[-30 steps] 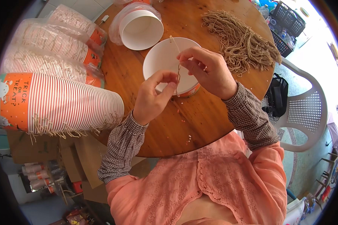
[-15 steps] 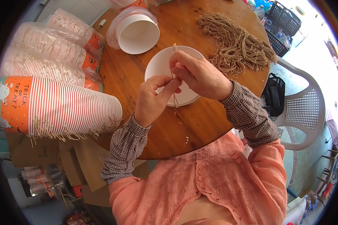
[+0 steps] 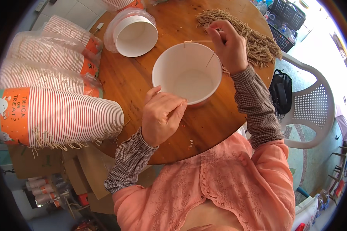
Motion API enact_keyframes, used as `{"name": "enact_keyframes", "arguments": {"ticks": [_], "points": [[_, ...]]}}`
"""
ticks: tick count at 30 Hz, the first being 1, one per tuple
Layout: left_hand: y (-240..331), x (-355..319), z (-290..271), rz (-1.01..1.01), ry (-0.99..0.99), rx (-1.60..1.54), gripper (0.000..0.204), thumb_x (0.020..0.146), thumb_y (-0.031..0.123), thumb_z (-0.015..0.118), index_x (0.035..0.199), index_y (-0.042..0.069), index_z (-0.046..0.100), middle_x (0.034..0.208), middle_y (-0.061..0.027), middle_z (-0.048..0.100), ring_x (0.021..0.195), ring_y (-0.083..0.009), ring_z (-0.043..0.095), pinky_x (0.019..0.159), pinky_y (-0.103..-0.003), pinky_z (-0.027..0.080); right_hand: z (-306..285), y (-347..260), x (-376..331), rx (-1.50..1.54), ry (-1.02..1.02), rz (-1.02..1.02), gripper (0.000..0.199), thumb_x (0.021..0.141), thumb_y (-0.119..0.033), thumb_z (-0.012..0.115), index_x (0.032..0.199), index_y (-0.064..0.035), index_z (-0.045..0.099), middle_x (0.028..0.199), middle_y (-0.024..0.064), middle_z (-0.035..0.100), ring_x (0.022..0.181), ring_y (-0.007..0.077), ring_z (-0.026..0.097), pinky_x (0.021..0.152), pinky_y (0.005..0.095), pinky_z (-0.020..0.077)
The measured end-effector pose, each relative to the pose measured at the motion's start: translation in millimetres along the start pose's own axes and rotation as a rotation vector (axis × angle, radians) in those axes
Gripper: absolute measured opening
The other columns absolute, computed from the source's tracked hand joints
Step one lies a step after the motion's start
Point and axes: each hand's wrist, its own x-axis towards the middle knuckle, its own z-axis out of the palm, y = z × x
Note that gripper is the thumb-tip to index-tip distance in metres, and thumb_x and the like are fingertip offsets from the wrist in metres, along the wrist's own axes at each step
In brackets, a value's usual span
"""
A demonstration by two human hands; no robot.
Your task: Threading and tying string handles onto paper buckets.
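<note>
A person in a pink shirt (image 3: 231, 173) and dark checked sleeves (image 3: 127, 165) sits at a round wooden counter (image 3: 216, 115). Near its front edge lie a few small white bits (image 3: 191, 141). The left hand (image 3: 159, 120) is closed, thumb and fingers drawn together on the near rim of a white tub (image 3: 189, 73); anything small between the fingertips is hidden. The tub stands on the counter in front of the person, its mouth turned up toward the view. At its far rim a string (image 3: 198, 41) is knotted and runs taut to the right hand (image 3: 231, 46), which pinches it over the tub's right side; the loose end hangs down inside the mouth.

On the left, a stack (image 3: 75, 115) of striped tubs lies on its side, string ends fringing its underside, with cardboard boxes (image 3: 81, 169) below. Beyond it are more stacks (image 3: 48, 71) in clear plastic. Past the tub, to the left, another tub (image 3: 135, 38) tips toward the person. A pile of cord (image 3: 260, 42) lies behind the right hand. Off the counter to the right, a pale chair (image 3: 310, 111) bears a black bag (image 3: 282, 92); farther back stand dark crates (image 3: 289, 17).
</note>
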Motion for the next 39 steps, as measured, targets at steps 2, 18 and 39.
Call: {"name": "enact_keyframes", "arguments": {"ticks": [2, 18, 39], "points": [[-5.8, 0.8, 3.8, 0.006, -0.008, 0.015, 0.005, 0.083, 0.009, 0.066, 0.078, 0.007, 0.067, 0.075, -0.0030, 0.067, 0.075, -0.0192, 0.063, 0.098, -0.040, 0.036, 10.4, 19.8, -10.3, 0.035, -0.032, 0.162, 0.015, 0.090, -0.018, 0.062, 0.097, -0.0059, 0.059, 0.059, 0.0111, 0.059, 0.052, 0.0206, 0.061, 0.050, 0.0316, 0.0455], [-18.2, -1.3, -0.5, 0.255, -0.011, 0.332, 0.012, 0.081, 0.011, 0.072, 0.091, 0.008, 0.066, 0.085, -0.0009, 0.067, 0.081, -0.0153, 0.065, 0.104, -0.041, 0.030, 12.6, 42.9, -31.6, 0.280, 0.046, 0.277, 0.016, 0.092, -0.017, 0.062, 0.093, -0.0010, 0.061, 0.060, 0.0028, 0.052, 0.055, 0.0064, 0.044, 0.051, 0.0250, 0.0401], [-18.9, 40.1, -72.7, 0.078, 0.327, 0.292, 0.017, 0.074, -0.002, 0.074, 0.088, 0.004, 0.065, 0.084, -0.0061, 0.061, 0.076, -0.0193, 0.059, 0.068, -0.032, 0.049, -5.1, 17.9, -134.6, 0.144, -0.357, -0.128, 0.025, 0.081, 0.001, 0.058, 0.106, -0.0022, 0.061, 0.114, 0.0166, 0.058, 0.095, 0.0351, 0.062, 0.077, 0.0384, 0.0525]]}}
